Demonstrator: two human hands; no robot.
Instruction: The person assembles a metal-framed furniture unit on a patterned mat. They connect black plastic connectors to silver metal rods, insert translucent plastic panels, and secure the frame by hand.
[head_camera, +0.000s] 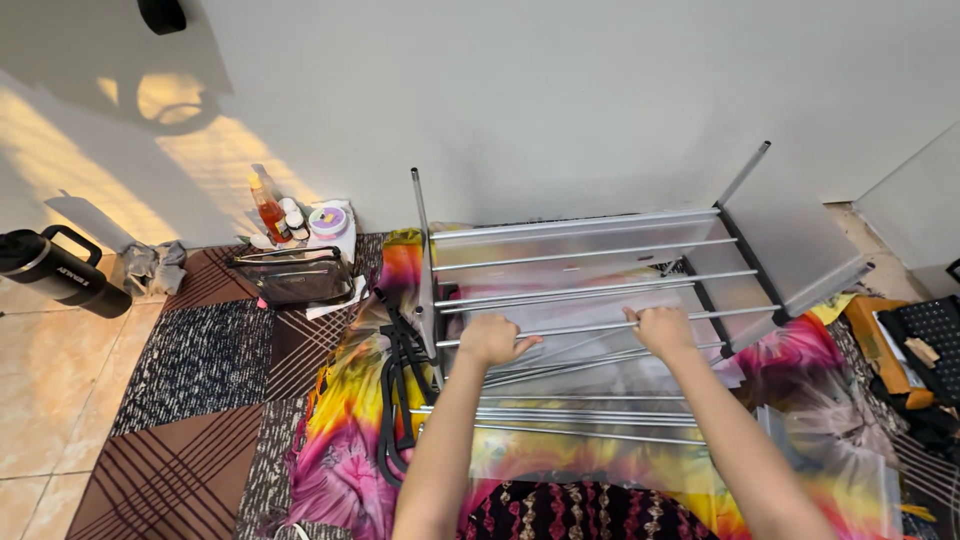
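Head cam looks down on a metal rack (590, 290) against the wall; its lower rods blur into clear plastic wrap underneath, hard to tell rod from reflection. Bottom edge cuts both arms off at the elbows, and the fingertips curl out of sight under the rod. Left hand (492, 338) is fisted over the front rod near the rack's left post, arm straight fwd, thumb side pointing right. Right hand (664, 330) is closed on the same rod further right, knuckles up, forearm angled in from lower right. Rack sits directly ahead of both hands, on a bright tie-dye cloth (345, 430) spread over a patterned rug (200, 370). Black straps (395, 400) lie just left of the rack. Toiletry bag (295, 278) w/ bottles behind it sits by the wall, black mug (55, 268) far left on tile.
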